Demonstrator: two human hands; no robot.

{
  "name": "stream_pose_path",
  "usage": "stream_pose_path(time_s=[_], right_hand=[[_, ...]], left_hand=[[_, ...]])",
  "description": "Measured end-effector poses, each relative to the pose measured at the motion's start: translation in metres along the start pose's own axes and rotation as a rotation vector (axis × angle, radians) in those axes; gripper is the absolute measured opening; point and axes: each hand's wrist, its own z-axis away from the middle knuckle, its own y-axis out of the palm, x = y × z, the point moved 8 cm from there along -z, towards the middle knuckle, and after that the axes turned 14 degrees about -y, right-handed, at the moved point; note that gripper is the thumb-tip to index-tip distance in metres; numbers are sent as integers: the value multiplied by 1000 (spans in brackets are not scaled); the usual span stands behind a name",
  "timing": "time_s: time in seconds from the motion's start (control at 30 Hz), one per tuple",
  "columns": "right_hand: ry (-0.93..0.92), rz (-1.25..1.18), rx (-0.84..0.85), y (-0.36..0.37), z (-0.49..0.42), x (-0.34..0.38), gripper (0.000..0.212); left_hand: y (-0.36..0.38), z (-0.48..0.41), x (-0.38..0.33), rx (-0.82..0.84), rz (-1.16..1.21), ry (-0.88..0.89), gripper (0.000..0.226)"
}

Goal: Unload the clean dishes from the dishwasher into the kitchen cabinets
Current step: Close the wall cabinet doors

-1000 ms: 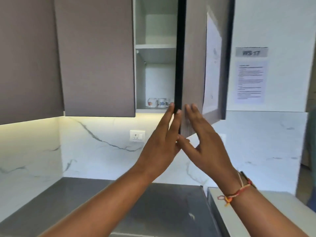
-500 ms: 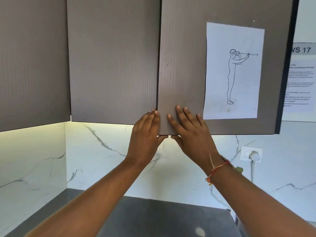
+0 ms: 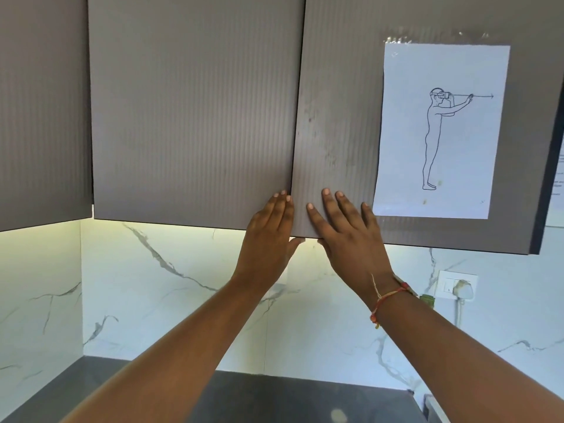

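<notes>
Hands are laid flat, fingers straight, nothing grasped — left hand (image 3: 268,230) at the lower right corner of one cabinet door (image 3: 195,117), right hand (image 3: 348,239) on the lower left corner of the next door (image 3: 335,117), seemingly so it is pressed shut. No dishes are seen.

left hand (image 3: 268,236): short plain nails | right hand (image 3: 348,236): short plain nails | left forearm (image 3: 189,340), right forearm (image 3: 457,340): bare down to the frame edge | right wrist: thin thread bracelet (image 3: 385,299), red, orange and yellow strands, knotted, pale loose end | second band (image 3: 407,286) beside it: reddish, mostly hidden
</notes>
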Motion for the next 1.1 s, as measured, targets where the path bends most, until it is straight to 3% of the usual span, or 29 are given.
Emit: stream_pose_path(time_s=[0.07,0.13,0.2,0.27,0.33,0.4,0.5,0.57,0.87,1.1], right_hand=[[2,-13,-5,-4,1,3,69],[28,-32,-10,-8,0,5,65],[63,-60,-49,-14,-2,10,63],[75,-88,-105,-19,-6,16,60],[21,-104,-114,-19,-13,27,61],[-52,-112,-93,-16,-21,39,63],[-74,-117,-72,-10,-30,48,63],[-71,-114,-74,-7,-30,48,63],[-149,-136,45,-8,-26,41,76],[-146,-311,119,-43,-18,49,78]], left_hand=[[2,2,6,34,31,-3,84],[0,3,25,53,197,-151,80],[-14,9,66,-66,422,-513,73],[-22,23,122,-219,577,-997,67],[-12,36,166,-181,666,-1421,67],[1,38,197,-130,899,-1594,61],[11,33,220,-176,1533,-1639,29],[12,37,224,-159,1735,-1672,16],[-31,59,208,-242,1777,-1514,17],[-110,85,172,-353,1652,-1376,25]])
